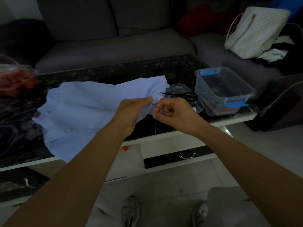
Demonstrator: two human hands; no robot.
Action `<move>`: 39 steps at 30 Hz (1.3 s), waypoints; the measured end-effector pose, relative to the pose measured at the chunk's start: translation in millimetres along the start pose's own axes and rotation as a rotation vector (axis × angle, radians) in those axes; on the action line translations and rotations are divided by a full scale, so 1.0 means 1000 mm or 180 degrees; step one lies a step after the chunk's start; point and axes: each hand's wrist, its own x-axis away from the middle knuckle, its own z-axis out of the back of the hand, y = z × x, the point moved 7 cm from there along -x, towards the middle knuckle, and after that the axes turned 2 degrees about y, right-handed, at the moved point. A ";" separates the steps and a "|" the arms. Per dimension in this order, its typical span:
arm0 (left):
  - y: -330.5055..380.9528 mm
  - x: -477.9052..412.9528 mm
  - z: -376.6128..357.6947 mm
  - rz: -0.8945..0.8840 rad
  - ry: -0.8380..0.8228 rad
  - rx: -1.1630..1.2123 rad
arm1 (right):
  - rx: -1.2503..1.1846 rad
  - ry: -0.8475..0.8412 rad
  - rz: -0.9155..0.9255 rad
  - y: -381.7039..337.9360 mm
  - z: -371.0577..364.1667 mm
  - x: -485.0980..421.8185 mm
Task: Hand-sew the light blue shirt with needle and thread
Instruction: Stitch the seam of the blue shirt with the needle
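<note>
Light blue shirt lies spread across the dark patterned counter, its near edge drooping over the front lip and its right end lifted off the surface. The left hand has that raised end: thumb and curled fingers pinch a bunched fold of cloth tight. Just to the right, almost touching it, the right hand is balled up close, thumb and forefinger nipped on a thin needle whose tip points left at the gathered fabric. A pale thread hangs straight down from there, in front of the counter's edge.

Behind the right hand, black scissors rest across a small clear box; what the box holds is too dim to make out. Farther right stands a clear tub with blue latches and no lid, holding dark odds and ends and an orange-brown stick leaning at its near side.

At the far left edge of the counter, a clear plastic container shows something red inside. Beyond the counter runs a grey sofa, with a striped white bag slumped on its right-hand seat.
</note>
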 end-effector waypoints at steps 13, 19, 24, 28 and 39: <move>0.014 0.013 -0.009 -0.0529 -0.0600 -0.1260 | -0.0681 -0.0304 -0.1540 0.032 -0.001 -0.001; 0.010 0.005 0.001 -0.0493 -0.0312 -0.0963 | -0.0273 -0.0341 -0.1544 0.041 0.005 0.000; 0.018 0.006 0.011 -0.0574 0.0161 -0.0936 | -0.0196 -0.0309 -0.1493 0.047 0.011 0.004; 0.021 0.003 0.028 -0.0916 0.0660 -0.1478 | -0.0676 0.0351 -0.1640 0.051 0.031 0.008; 0.019 0.002 0.028 -0.0719 0.0471 -0.1671 | -0.0974 0.1172 -0.1841 0.062 0.053 0.011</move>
